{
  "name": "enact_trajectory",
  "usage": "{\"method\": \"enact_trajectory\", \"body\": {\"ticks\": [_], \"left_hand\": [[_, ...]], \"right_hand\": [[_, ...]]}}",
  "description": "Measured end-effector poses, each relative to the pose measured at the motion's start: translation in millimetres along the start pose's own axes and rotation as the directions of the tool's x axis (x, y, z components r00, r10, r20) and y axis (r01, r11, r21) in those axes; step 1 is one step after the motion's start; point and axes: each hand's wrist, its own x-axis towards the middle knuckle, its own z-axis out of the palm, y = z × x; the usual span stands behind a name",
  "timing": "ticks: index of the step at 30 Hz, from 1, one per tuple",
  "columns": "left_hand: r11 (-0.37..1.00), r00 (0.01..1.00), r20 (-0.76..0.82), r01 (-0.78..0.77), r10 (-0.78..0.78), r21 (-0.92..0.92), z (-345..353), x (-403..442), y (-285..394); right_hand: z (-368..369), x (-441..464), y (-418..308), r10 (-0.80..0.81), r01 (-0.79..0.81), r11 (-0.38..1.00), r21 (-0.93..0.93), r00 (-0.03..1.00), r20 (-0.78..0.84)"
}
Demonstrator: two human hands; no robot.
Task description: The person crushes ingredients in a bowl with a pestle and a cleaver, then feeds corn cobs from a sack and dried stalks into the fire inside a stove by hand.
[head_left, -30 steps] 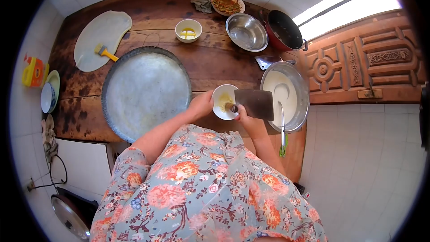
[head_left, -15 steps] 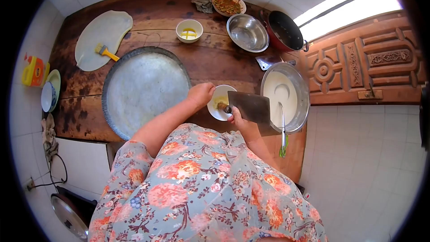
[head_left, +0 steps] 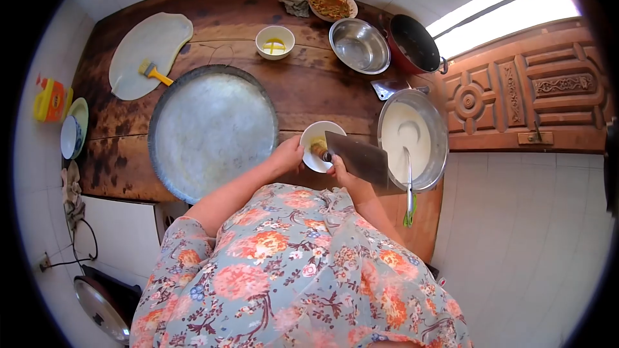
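Note:
My left hand [head_left: 288, 156] grips the left side of a small white bowl [head_left: 311, 166] near the table's front edge. Yellowish mashed bits lie in the bowl; they are too small to name surely. In my right hand [head_left: 343, 173] is a cleaver [head_left: 361, 160], held where the blade meets the handle. Its wooden handle points down into the bowl, among the bits, while the broad dark blade sticks out to the right. Just beyond the blade stands a metal basin [head_left: 442, 148] of white batter, with a ladle [head_left: 408, 183] leaning in it.
A large round metal tray [head_left: 213, 132] lies to the left. Behind it are a cutting board [head_left: 145, 42] and a yellow brush [head_left: 155, 74]. Farther back stand an oil bowl [head_left: 275, 55], a steel bowl [head_left: 360, 45], a dark pot [head_left: 416, 45], a food plate [head_left: 332, 5] and a metal scraper [head_left: 385, 89].
My left hand has moved down from the bowl's upper left rim to its left side. My right hand keeps the cleaver's handle in the bowl, with the blade tilted slightly differently.

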Motion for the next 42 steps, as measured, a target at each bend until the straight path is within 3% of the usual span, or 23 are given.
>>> {"method": "enact_trajectory", "body": {"ticks": [2, 6, 8, 9, 10, 12, 13, 15, 19, 21, 22, 24, 25, 28, 29, 33, 35, 38, 42], "left_hand": [[1.000, 1.000, 0.006, 0.006, -0.006, 0.007, -0.2, -1.9, 7.2], [1.000, 1.000, 0.003, 0.005, -0.005, 0.012, -1.0, -1.8, 2.7], [1.000, 1.000, 0.018, 0.017, -0.017, 0.021, 0.6, 0.9, -2.7], [0.999, 0.999, 0.016, 0.027, -0.028, 0.025, -1.1, 2.4, -0.7], [0.999, 1.000, 0.013, 0.026, -0.026, 0.026, -1.2, 1.7, -0.4], [1.000, 1.000, 0.011, -0.001, 0.001, -0.027, -0.8, 0.2, 0.3], [1.000, 1.000, 0.011, 0.004, -0.004, -0.030, -0.6, -1.3, 0.4], [1.000, 1.000, -0.002, 0.009, -0.009, 0.018, -0.5, -1.6, 3.3], [1.000, 1.000, -0.004, 0.017, -0.017, 0.001, -1.8, -1.7, 4.8], [1.000, 1.000, 0.001, 0.000, 0.000, 0.022, -1.1, -2.5, 6.0], [1.000, 1.000, 0.008, -0.004, 0.004, 0.026, 0.2, -2.2, 6.6], [0.998, 1.000, -0.014, 0.002, -0.001, 0.057, -0.4, -1.9, 8.0], [0.998, 1.000, -0.017, 0.003, -0.002, 0.056, -0.3, -2.3, 7.5], [0.999, 1.000, -0.006, 0.021, -0.020, 0.042, 0.3, -3.2, 3.3], [0.999, 1.000, -0.016, 0.018, -0.017, 0.043, 0.9, -2.7, 2.7], [0.997, 1.000, -0.026, 0.019, -0.017, 0.079, -0.3, 0.3, 4.5], [0.998, 1.000, -0.030, 0.005, -0.004, 0.062, -2.0, 1.6, 4.1], [0.999, 1.000, -0.008, -0.006, 0.006, 0.050, 0.2, -3.1, 8.0], [0.999, 1.000, -0.008, 0.007, -0.006, 0.034, -0.9, -1.5, 8.4]], "right_hand": [[-5.4, 5.5, 5.8, -0.148, 0.147, 0.986, -0.077, 0.989, -0.013], [-0.3, 2.7, 4.8, -0.129, 0.130, 0.992, 0.000, 0.986, -0.102], [1.4, 9.7, 15.1, -0.258, 0.250, 0.958, -0.138, 0.965, -0.041], [4.7, 7.4, 2.2, -0.228, 0.233, 0.971, 0.042, 0.968, -0.100], [3.2, 7.0, 2.9, -0.232, 0.237, 0.971, 0.043, 0.968, -0.098], [-1.6, 8.5, 3.9, -0.316, 0.307, 0.946, -0.108, 0.945, -0.084], [0.5, 8.0, 3.6, -0.311, 0.302, 0.947, -0.108, 0.947, -0.082], [4.6, 7.4, 1.9, -0.135, 0.136, 0.990, 0.028, 0.989, -0.056], [-2.5, 15.4, 7.7, -0.061, 0.063, 0.998, -0.020, 0.997, 0.048], [1.1, 5.5, -8.3, 0.141, -0.139, 0.990, -0.032, 0.986, 0.083], [-0.2, 4.9, -6.6, 0.141, -0.139, 0.990, -0.029, 0.987, 0.075], [-2.1, 8.1, -4.3, -0.080, 0.080, 0.997, -0.024, 0.997, 0.006], [-7.3, 5.4, -11.7, 0.077, -0.073, 0.995, -0.074, 0.996, 0.052], [-3.9, 7.5, -1.4, 0.024, -0.025, 0.999, 0.025, 0.997, 0.069], [-0.9, 8.8, 0.9, 0.149, -0.152, 0.986, 0.070, 0.988, 0.051], [-4.8, 8.2, -2.4, 0.094, -0.093, 0.995, -0.025, 0.995, 0.039], [-3.3, 11.3, 12.8, -0.100, 0.100, 0.995, -0.005, 0.995, -0.005], [3.2, 9.0, 0.7, -0.201, 0.200, 0.978, -0.055, 0.980, -0.013], [-3.8, 12.5, -5.4, -0.067, 0.067, 0.997, -0.049, 0.998, 0.014]]}}
